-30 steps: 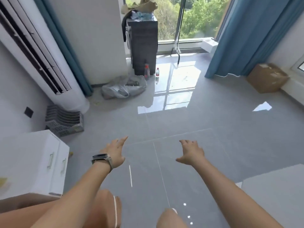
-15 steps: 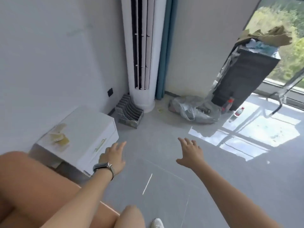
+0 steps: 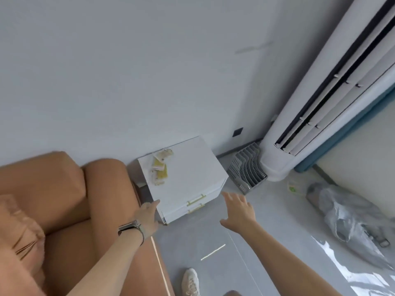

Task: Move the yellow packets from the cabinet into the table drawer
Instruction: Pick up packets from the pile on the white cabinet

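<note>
The task looked barely begun: the yellow packets (image 3: 159, 168) lay in a loose heap on top of the white cabinet (image 3: 192, 178), toward its rear left corner by the wall, none lifted, and both gold-handled drawers (image 3: 195, 203) appeared closed. No table drawer was in view. The left hand (image 3: 148, 214) reached with fingers extended toward the cabinet's front left corner, touching or just short of it, holding nothing. The right hand (image 3: 239, 209) hovered spread and empty before the cabinet's front right corner. The packets sat beyond both hands, nearer the left.
</note>
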A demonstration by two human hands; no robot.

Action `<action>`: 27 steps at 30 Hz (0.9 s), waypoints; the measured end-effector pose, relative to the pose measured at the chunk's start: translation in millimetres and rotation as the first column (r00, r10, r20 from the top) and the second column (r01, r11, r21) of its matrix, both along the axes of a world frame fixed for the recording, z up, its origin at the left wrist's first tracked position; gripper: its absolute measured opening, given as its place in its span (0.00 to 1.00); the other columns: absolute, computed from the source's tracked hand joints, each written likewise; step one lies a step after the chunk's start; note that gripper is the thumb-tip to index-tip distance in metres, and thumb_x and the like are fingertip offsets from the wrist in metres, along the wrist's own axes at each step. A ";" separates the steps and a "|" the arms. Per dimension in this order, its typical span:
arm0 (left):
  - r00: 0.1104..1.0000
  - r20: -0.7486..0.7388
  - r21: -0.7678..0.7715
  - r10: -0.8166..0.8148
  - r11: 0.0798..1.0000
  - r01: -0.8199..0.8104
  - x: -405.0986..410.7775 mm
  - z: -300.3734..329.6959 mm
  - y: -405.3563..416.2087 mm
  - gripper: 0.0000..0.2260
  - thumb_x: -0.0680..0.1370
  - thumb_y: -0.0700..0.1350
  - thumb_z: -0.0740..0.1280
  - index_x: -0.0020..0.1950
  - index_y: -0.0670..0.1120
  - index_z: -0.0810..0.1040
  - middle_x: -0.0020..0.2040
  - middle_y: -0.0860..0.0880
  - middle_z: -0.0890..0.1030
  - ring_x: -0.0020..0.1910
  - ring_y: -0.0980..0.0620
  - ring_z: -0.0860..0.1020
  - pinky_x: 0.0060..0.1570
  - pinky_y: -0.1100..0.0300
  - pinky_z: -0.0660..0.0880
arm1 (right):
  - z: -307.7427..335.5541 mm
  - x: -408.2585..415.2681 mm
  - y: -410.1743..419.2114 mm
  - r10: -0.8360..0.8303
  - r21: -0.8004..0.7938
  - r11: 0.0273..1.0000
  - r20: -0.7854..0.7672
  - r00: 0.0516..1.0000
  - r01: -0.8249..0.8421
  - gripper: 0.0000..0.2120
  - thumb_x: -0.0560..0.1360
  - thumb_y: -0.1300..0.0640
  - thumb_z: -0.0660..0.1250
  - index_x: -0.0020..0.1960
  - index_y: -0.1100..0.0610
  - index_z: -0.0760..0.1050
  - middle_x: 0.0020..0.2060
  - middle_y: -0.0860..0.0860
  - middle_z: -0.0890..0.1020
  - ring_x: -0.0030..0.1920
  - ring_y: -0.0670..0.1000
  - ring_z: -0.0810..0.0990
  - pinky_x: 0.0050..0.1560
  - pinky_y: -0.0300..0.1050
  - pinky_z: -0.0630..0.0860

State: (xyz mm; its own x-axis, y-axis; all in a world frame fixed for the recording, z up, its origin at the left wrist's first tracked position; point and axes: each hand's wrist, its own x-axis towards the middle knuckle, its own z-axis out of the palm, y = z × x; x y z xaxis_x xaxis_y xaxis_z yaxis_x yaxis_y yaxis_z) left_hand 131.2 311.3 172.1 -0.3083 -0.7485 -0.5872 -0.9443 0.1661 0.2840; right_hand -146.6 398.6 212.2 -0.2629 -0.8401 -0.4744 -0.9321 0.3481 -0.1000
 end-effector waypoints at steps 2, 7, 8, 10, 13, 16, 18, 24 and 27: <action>1.000 0.005 0.006 0.029 1.000 -0.029 1.3 -3.4 -17.1 0.31 0.79 0.41 0.59 0.80 0.52 0.53 0.71 0.45 0.68 0.63 0.45 0.74 0.57 0.56 0.74 | -4.5 2.5 -30.6 0.037 0.014 0.999 0.022 0.999 -0.038 0.41 0.72 0.49 0.69 0.77 0.47 0.50 0.72 0.49 0.64 0.71 0.55 0.62 0.67 0.52 0.68; 0.995 -0.003 0.050 0.104 0.993 -0.104 -7.5 -17.1 -52.8 0.31 0.78 0.42 0.59 0.80 0.54 0.54 0.74 0.48 0.65 0.65 0.46 0.73 0.60 0.54 0.74 | -17.8 -3.5 -90.9 0.054 0.067 0.996 0.064 0.997 -0.058 0.42 0.71 0.47 0.69 0.78 0.47 0.50 0.73 0.48 0.63 0.71 0.55 0.63 0.67 0.51 0.67; 0.993 0.000 0.062 0.122 0.991 -0.121 -10.9 -21.8 -63.1 0.31 0.78 0.42 0.59 0.80 0.54 0.54 0.75 0.48 0.64 0.66 0.46 0.72 0.61 0.53 0.73 | -20.8 -6.2 -104.6 0.058 0.075 0.995 0.070 0.996 -0.063 0.42 0.71 0.47 0.69 0.78 0.47 0.50 0.73 0.48 0.63 0.71 0.55 0.63 0.68 0.51 0.67; 0.991 0.014 0.075 0.136 0.988 -0.136 -20.2 -27.8 -85.2 0.31 0.79 0.44 0.59 0.80 0.54 0.53 0.75 0.48 0.63 0.68 0.46 0.70 0.63 0.52 0.72 | -29.5 -13.4 -136.5 0.074 0.091 0.993 0.083 0.994 -0.082 0.41 0.71 0.48 0.68 0.78 0.47 0.50 0.73 0.48 0.63 0.72 0.55 0.62 0.68 0.51 0.67; 0.983 0.021 0.076 0.182 0.980 -0.183 -40.2 -40.4 -112.2 0.29 0.80 0.44 0.58 0.80 0.54 0.52 0.74 0.49 0.64 0.65 0.47 0.73 0.59 0.54 0.74 | -43.9 -22.8 -185.1 0.104 0.116 0.987 0.089 0.991 -0.114 0.40 0.72 0.48 0.68 0.78 0.47 0.50 0.73 0.49 0.64 0.72 0.55 0.63 0.67 0.50 0.68; 0.973 0.033 0.072 0.229 0.970 -0.231 -57.8 -55.9 -138.9 0.28 0.80 0.45 0.57 0.80 0.53 0.53 0.72 0.49 0.66 0.65 0.48 0.73 0.61 0.53 0.73 | -61.7 -29.4 -232.0 0.158 0.126 0.978 0.087 0.984 -0.169 0.40 0.72 0.47 0.68 0.78 0.48 0.51 0.73 0.49 0.65 0.72 0.55 0.62 0.67 0.49 0.68; 0.964 0.023 0.075 0.264 0.961 -0.265 -63.0 -67.9 -152.9 0.27 0.80 0.46 0.56 0.80 0.54 0.53 0.72 0.51 0.66 0.66 0.49 0.72 0.60 0.53 0.74 | -73.0 -30.3 -258.2 0.207 0.132 0.967 0.081 0.975 -0.216 0.40 0.73 0.47 0.67 0.78 0.49 0.50 0.74 0.49 0.62 0.75 0.56 0.56 0.70 0.48 0.64; 0.954 0.002 0.092 0.300 0.950 -0.299 -62.5 -110.6 -187.7 0.26 0.81 0.46 0.55 0.79 0.56 0.54 0.74 0.54 0.64 0.68 0.52 0.70 0.60 0.55 0.72 | -124.0 -20.3 -313.6 0.294 0.147 0.942 0.069 0.953 -0.301 0.37 0.75 0.48 0.64 0.78 0.49 0.50 0.76 0.49 0.57 0.78 0.57 0.47 0.74 0.48 0.58; 0.954 -0.001 0.080 0.301 0.951 -0.300 -57.4 -138.6 -212.6 0.26 0.81 0.46 0.56 0.79 0.55 0.55 0.74 0.54 0.65 0.69 0.52 0.69 0.61 0.56 0.72 | -159.4 -8.9 -337.3 0.345 0.150 0.924 0.070 0.936 -0.352 0.36 0.76 0.50 0.64 0.78 0.50 0.50 0.77 0.49 0.56 0.78 0.57 0.47 0.74 0.48 0.57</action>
State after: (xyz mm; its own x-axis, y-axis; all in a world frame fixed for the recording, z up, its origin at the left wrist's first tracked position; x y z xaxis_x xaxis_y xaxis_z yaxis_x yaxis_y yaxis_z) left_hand 73.8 98.7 33.6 -0.0841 -0.7596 -0.6449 -0.9434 -0.1477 0.2970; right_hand -155.4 61.3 52.8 0.0555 -0.7885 -0.6125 -0.9936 0.0168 -0.1118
